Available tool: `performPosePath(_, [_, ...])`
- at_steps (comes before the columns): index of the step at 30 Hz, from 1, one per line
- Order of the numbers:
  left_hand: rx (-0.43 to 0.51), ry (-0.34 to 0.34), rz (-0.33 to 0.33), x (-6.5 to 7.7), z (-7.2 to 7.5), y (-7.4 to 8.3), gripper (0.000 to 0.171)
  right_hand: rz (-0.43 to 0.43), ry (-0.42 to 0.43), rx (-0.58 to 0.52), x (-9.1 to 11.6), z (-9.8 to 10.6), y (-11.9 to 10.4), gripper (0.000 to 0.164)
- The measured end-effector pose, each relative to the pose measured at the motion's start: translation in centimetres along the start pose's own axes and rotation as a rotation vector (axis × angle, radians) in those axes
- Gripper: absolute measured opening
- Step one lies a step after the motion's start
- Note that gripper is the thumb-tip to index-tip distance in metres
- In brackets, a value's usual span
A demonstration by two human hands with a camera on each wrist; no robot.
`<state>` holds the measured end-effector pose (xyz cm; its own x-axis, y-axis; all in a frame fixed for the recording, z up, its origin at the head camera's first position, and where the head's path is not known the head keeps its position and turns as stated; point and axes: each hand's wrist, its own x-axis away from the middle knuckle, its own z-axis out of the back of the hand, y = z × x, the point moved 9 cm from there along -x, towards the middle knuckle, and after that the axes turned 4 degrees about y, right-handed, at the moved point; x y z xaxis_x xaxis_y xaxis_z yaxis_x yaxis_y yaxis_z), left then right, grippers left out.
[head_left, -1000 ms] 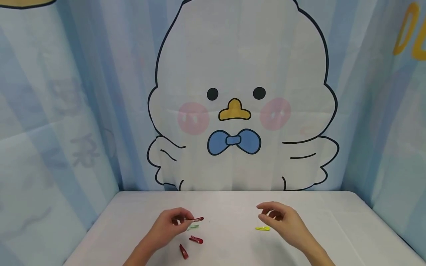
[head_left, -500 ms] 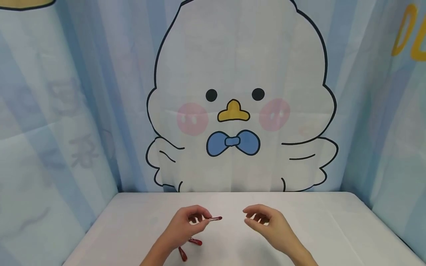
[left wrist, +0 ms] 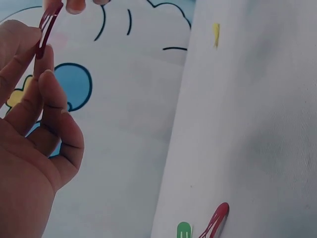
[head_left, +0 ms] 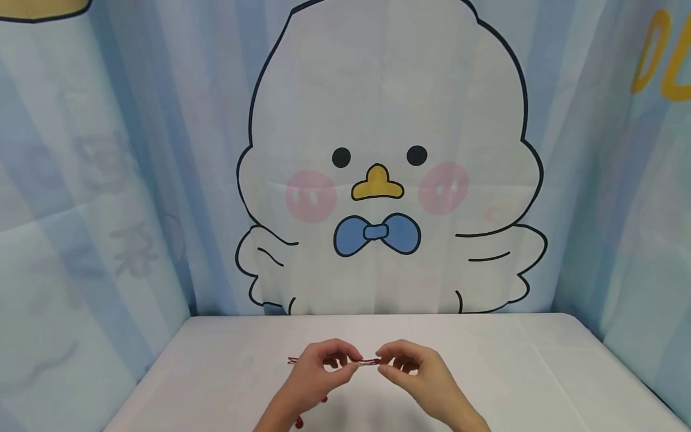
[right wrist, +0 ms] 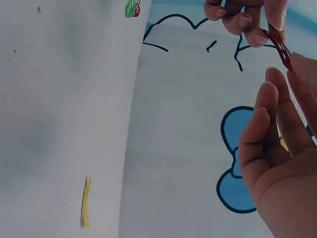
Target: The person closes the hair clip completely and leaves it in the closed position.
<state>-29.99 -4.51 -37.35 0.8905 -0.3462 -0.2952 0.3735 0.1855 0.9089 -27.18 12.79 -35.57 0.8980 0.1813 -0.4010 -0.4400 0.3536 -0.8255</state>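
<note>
Over the middle of the table, a red snap hair clip (head_left: 369, 362) is held between both hands. My left hand (head_left: 324, 369) pinches one end with thumb and forefinger. My right hand (head_left: 418, 372) has its thumb and forefinger on the other end, as the right wrist view shows the clip tip (right wrist: 287, 63) between them. Below the left hand, a green hair clip (left wrist: 184, 230) lies beside another red hair clip (left wrist: 218, 218). A yellow hair clip (right wrist: 86, 203) lies on the table on the right side; in the head view it is hidden by my right hand.
Two more red hair clips, one with its tip (head_left: 299, 423) showing, lie partly hidden behind the left wrist. The white table (head_left: 529, 372) ends at a curtain (head_left: 378, 276) printed with a cartoon bird, and curtains also hang at both sides.
My left hand has moved right, carrying the red hair clip. My right hand has come left from beside the yellow clip and now takes the clip's free end.
</note>
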Motion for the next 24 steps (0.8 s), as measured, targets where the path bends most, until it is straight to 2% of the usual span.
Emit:
performPosePath(7, [0.023, -0.007, -0.062, 0.0, -1.1, 0.3, 0.012, 0.054, 0.054, -0.024, 0.4, 0.2, -0.2, 0.008])
performPosePath(13, [0.061, 0.011, -0.085, -0.2, -1.6, 0.3, 0.017, 0.013, 0.086, -0.045, 0.7, 0.6, 0.0, 0.008])
performPosePath(17, [0.093, 0.023, -0.074, -0.2, -1.6, 0.3, 0.021, -0.021, 0.089, -0.052, 0.7, 0.7, 0.2, 0.008])
performPosePath(24, [0.146, 0.045, -0.051, 0.0, -1.8, 0.1, 0.021, -0.029, 0.089, -0.098, 0.7, 0.6, 0.4, 0.009])
